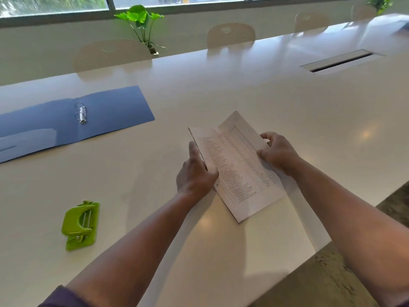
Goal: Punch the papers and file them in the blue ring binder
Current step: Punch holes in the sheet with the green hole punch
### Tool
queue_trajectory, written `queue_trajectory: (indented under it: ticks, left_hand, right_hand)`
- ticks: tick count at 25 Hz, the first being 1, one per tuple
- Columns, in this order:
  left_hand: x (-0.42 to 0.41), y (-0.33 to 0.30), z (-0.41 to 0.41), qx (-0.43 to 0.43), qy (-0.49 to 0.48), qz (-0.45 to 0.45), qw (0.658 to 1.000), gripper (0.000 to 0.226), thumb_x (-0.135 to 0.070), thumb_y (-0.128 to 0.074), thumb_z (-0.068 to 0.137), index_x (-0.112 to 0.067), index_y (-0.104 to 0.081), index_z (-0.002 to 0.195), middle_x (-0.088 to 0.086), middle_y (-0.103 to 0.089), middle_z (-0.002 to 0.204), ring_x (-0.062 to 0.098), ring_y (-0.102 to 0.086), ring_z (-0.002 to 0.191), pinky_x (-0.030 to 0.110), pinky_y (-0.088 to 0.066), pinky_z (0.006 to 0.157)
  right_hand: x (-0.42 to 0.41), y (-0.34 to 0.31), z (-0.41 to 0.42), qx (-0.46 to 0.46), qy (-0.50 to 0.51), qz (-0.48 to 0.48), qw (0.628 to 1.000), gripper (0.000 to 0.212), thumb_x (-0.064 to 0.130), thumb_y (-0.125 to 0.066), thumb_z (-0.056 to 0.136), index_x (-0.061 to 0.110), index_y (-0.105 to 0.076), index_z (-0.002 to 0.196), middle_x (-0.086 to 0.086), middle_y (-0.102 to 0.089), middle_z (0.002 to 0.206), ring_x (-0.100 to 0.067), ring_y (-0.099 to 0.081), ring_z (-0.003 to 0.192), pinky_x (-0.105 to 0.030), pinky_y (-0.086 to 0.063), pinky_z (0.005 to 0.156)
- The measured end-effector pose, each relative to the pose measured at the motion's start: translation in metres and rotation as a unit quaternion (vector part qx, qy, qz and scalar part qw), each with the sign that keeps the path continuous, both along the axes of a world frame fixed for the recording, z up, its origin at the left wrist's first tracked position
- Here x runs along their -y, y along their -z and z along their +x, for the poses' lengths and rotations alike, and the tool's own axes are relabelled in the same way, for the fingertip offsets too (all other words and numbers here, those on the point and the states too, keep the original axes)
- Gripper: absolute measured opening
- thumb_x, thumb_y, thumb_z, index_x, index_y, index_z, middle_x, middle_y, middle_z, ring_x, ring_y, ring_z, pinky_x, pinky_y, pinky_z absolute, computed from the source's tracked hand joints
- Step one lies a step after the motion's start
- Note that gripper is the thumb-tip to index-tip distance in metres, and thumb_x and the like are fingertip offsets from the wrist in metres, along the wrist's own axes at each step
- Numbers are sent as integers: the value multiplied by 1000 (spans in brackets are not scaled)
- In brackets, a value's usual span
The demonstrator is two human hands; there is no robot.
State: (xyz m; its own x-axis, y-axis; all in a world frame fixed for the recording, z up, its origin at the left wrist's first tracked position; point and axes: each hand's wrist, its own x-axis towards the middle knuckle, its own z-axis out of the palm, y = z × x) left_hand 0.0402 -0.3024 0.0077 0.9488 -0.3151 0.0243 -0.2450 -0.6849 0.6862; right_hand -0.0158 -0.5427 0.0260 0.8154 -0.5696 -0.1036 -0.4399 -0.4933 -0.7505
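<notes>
Head view: thin stack of white printed papers (238,165), gripped at opposite long edges by left hand (195,173) and right hand (277,152), sits right of open blue ring binder (106,111) on bench (243,89); light, floppy, likely best held at edges.

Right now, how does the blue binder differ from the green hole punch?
The blue binder lies open and flat, far left on the table; the green hole punch sits nearer, a compact raised block. The binder is much the larger. Both lie untouched, since both hands hold the papers.
</notes>
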Motion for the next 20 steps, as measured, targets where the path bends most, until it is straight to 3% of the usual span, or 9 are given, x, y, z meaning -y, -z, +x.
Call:
queue_trajectory:
  ticks: [2, 4, 6, 9, 13, 18, 20]
  left_hand:
    - [-2, 2, -1, 17, 6, 28, 999, 99, -39, -67, 81, -26, -5, 158, -3, -70, 97, 25, -67, 92, 40, -55, 74]
    - [-5, 3, 0, 31, 28, 67, 997, 86, -46, -67, 83, -29, -25, 156, 2, -62, 121, 29, -61, 109, 41, -52, 87]
    - [-7, 3, 3, 23, 42, 115, 992, 63, -51, -68, 85, -30, -52, 142, 3, -37, 145, 31, -47, 127, 41, -43, 103]
    - [-10, 3, 5, 16, 59, 143, 988, 49, -55, -65, 86, -33, -65, 129, 0, -13, 162, 32, -34, 134, 41, -40, 107]
    - [-11, 0, 8, 27, 84, 159, 983, 50, -56, -59, 91, -29, -62, 133, -1, -40, 159, 32, -34, 135, 41, -41, 103]
    - [-11, 3, 11, 34, 97, 183, 978, 49, -58, -54, 93, -31, -61, 133, -1, -43, 157, 33, -36, 133, 43, -43, 103]
    - [-10, 4, 11, 37, 95, 187, 977, 48, -59, -53, 94, -33, -61, 133, 0, -41, 159, 33, -36, 134, 43, -42, 104]
  right_hand:
    - [-2, 5, 0, 1, -1, -30, 1000, 49, 12, -65, 84, 22, -61, 133, -6, -74, 102, -28, -68, 98, -34, -52, 86]
    - [-4, 9, 0, -1, -3, -63, 998, 56, 14, -64, 84, 21, -57, 139, -8, -74, 110, -31, -66, 106, -40, -52, 95]
    - [-5, 10, 1, -1, -12, -85, 996, 57, 15, -63, 86, 21, -55, 142, -10, -72, 120, -34, -63, 115, -42, -50, 101]
    - [-6, 12, 1, -22, -26, -137, 990, 59, 15, -65, 88, 18, -53, 145, -11, -61, 141, -35, -56, 129, -43, -44, 108]
    - [-29, 10, 1, -62, -48, -271, 959, 62, 25, -63, 92, 19, -46, 151, -7, -35, 163, -31, -36, 147, -54, -30, 114]
    - [-75, 14, 8, -72, -184, -289, 937, 60, 42, -35, 105, 29, -21, 162, 1, -9, 173, -20, -2, 159, -48, -8, 124]
    - [-82, 20, 11, -101, -203, -295, 928, 58, 45, -26, 107, 31, -15, 163, 2, -6, 173, -19, 3, 159, -45, -4, 125]
